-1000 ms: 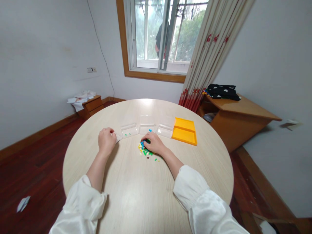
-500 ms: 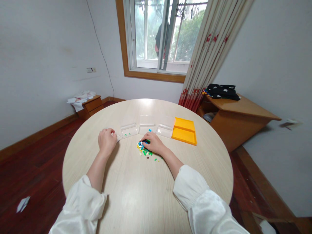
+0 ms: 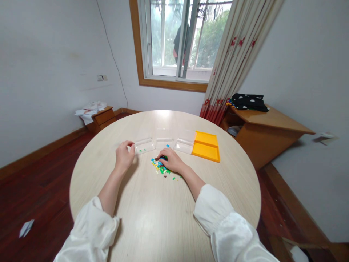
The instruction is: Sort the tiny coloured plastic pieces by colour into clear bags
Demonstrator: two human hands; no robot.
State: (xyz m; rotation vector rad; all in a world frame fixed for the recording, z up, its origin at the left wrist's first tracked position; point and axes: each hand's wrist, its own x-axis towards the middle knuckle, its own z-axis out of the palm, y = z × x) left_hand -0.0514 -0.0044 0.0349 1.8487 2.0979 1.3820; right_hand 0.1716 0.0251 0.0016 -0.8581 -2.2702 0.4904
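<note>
The pile point(image 3: 161, 169) of small blocks, in blue, green, yellow, white and brown, lies near the middle of the table point(image 3: 152, 218), a little toward its far side; the right hand point(image 3: 170, 159) is over its right part, fingers curled down among the blocks, though I cannot tell whether any are gripped; the left hand point(image 3: 125, 155) is left of the pile, well apart from it, thumb and fingers bent toward each other just beside the left box point(image 3: 149, 145); whether it holds anything I cannot tell.

Beyond the pile, three clear boxes stand in a row; the left one has green bits point(image 3: 142, 150) in it; next come the middle box point(image 3: 160, 144) and the right box point(image 3: 183, 147); a blue block point(image 3: 167, 146) shows at the middle box, just beyond the right hand, whether inside it I cannot tell; at the row's right end the yellow box point(image 3: 206, 150) lies opened out, its two halves near and far; a few loose blocks point(image 3: 173, 178) lie on the near right of the pile.
</note>
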